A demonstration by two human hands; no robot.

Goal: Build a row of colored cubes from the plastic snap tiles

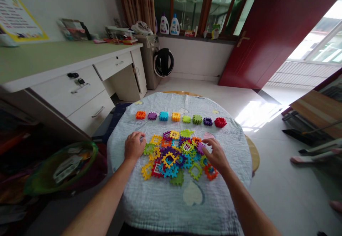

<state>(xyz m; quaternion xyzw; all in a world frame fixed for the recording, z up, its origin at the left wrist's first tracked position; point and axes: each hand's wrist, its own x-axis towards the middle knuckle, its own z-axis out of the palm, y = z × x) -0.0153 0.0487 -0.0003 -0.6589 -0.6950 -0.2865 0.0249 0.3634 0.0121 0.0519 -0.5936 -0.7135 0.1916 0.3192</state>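
A pile of colourful interlocking plastic building panels (169,160) with notched edges lies mid-table, some with window grids. My left hand (134,146) rests on the cloth at the pile's left edge, loosely curled. A gap shows between its thumb and fingers, with no panel visible there. Nearest to it is a light green panel (148,149). Over the right side of the pile is my right hand (216,154), thumb and fingers apart beside a purple panel (201,148). The fingertips reach this panel, but a firm grip cannot be made out.
Behind the pile runs a row of several small assembled blocks, from an orange block (140,115) to a red block (220,122). A pale blue patterned cloth (192,211) covers the round table. To the left stand a desk (80,59) and a green-rimmed basket (91,147).
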